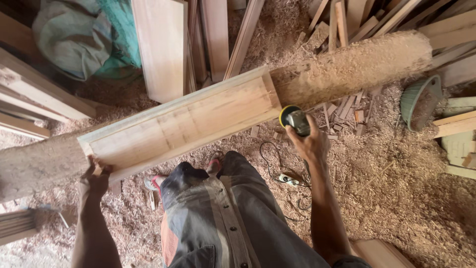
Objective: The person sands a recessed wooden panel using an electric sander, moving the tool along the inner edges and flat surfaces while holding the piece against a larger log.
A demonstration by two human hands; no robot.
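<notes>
Sawdust covers the floor and the long log that carries a framed wooden panel lying tilted across it. The left hand grips the panel's near left corner, fingers curled over the edge. The right hand wraps its fingers around a small sander with a yellow-rimmed disc, seemingly touching the panel's right end. Its cord trails to the floor. A green basket sits to the right.

A woodworking shop is indicated: planks are stacked beyond the shaving-covered log (sawdust is spread below it).
</notes>
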